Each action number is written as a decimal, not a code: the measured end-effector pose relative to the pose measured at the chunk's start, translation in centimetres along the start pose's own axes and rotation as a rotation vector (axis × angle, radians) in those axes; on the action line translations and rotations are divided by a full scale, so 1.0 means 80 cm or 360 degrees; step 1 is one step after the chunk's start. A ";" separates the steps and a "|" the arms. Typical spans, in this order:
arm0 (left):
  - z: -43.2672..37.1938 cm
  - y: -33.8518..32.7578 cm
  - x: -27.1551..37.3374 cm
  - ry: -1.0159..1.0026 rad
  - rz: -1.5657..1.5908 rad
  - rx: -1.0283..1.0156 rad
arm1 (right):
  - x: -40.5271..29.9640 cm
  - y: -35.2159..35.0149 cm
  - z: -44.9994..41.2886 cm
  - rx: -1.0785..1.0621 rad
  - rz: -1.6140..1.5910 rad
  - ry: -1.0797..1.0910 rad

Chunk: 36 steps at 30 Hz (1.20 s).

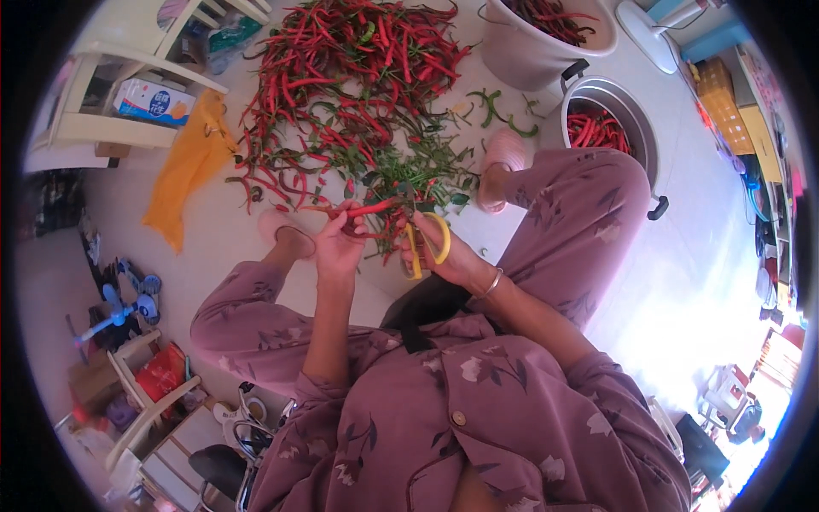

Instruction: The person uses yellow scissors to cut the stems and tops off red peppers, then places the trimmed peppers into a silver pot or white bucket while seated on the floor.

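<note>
My left hand (341,240) grips red chili peppers (374,208), their stem ends pointing right. Yellow-handled scissors (441,238) are in my right hand (451,253), with the fingers through the loops. The blades reach the stem end of the upper pepper; whether they are fully closed is too small to tell. Below my hands, cut green stems (416,169) lie on the tile floor among loose red peppers. Beyond them spreads a large heap of red chili peppers (371,51), some with stems and leaves.
A metal pot (643,121) with red peppers stands right of my slippered foot (502,160). Behind it is a larger pot (512,54) holding darker peppers. An orange cloth or bag (185,173) hangs from a cream wooden chair (115,131) at left. Green peppers (491,109) lie near the pots.
</note>
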<state>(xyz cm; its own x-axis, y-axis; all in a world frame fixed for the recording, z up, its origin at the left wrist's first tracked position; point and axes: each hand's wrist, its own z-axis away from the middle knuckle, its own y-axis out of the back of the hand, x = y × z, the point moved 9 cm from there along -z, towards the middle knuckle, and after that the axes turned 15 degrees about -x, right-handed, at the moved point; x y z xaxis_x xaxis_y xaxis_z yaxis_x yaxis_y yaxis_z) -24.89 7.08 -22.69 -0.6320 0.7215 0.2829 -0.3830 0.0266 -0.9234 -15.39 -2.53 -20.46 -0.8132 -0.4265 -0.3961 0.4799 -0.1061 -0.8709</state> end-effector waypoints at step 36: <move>0.021 -0.123 0.020 -0.0196 -0.2757 -0.0019 | -0.081 -0.017 0.049 0.0418 0.1922 0.0443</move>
<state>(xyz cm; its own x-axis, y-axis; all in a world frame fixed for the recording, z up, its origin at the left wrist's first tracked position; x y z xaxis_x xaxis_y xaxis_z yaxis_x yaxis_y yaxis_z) -23.26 6.78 -12.69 0.4281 -0.1992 0.8815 -0.6121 0.6537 0.4450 -9.52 -3.16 -15.55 0.1605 -0.1764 -0.9711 0.9870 0.0292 0.1578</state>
